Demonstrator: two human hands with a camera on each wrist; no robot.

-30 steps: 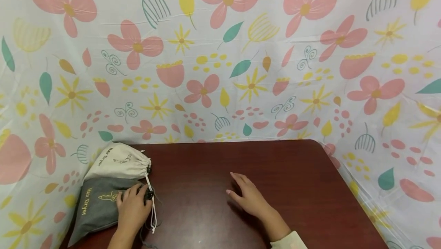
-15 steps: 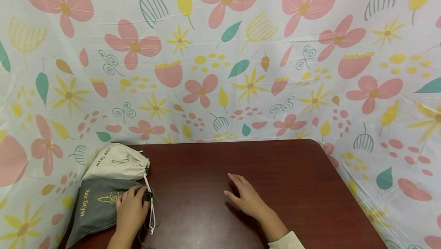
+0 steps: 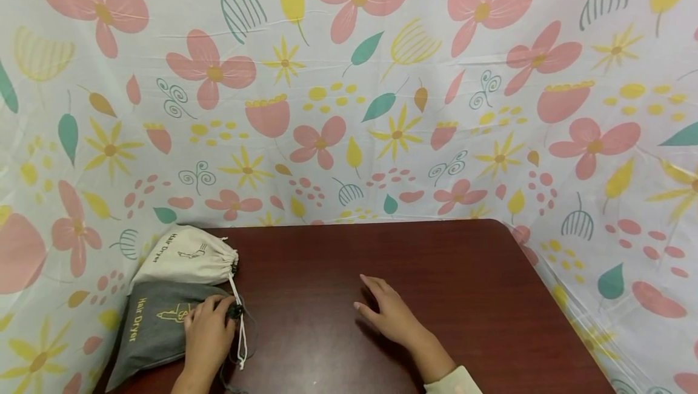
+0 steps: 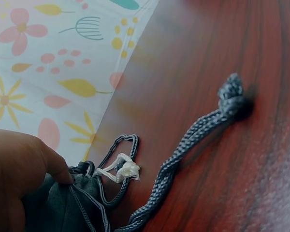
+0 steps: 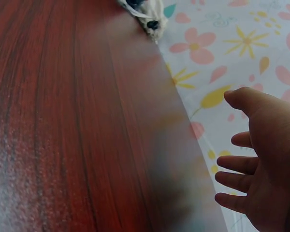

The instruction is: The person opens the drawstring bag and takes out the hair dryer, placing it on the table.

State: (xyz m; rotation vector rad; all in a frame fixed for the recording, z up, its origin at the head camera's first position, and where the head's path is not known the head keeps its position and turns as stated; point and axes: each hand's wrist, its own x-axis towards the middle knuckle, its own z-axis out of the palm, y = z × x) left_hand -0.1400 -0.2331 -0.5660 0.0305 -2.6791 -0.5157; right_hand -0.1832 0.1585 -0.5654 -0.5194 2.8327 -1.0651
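Note:
On the left of the table lies a dark grey drawstring pouch point(image 3: 155, 315) with yellow "Hair Dryer" lettering. My left hand point(image 3: 208, 333) grips its gathered mouth, fingers curled over the cloth and the thumb against it in the left wrist view. A twisted grey cord point(image 4: 169, 164) with a knotted end trails from the pouch over the tabletop. Just behind lies a cream drawstring pouch point(image 3: 188, 257), also marked "Hair Dryer", its white cord point(image 3: 242, 342) hanging beside my left hand. My right hand point(image 3: 395, 318) hovers over the middle of the table, fingers extended and holding nothing.
The dark red wooden table point(image 3: 463, 273) has a rounded far right corner. A white curtain point(image 3: 349, 109) printed with pink, yellow and green flowers and leaves hangs behind it and along both sides.
My left hand's fingers have drawn slightly closer together at the grey pouch's mouth. The right hand and the cream pouch have stayed where they were.

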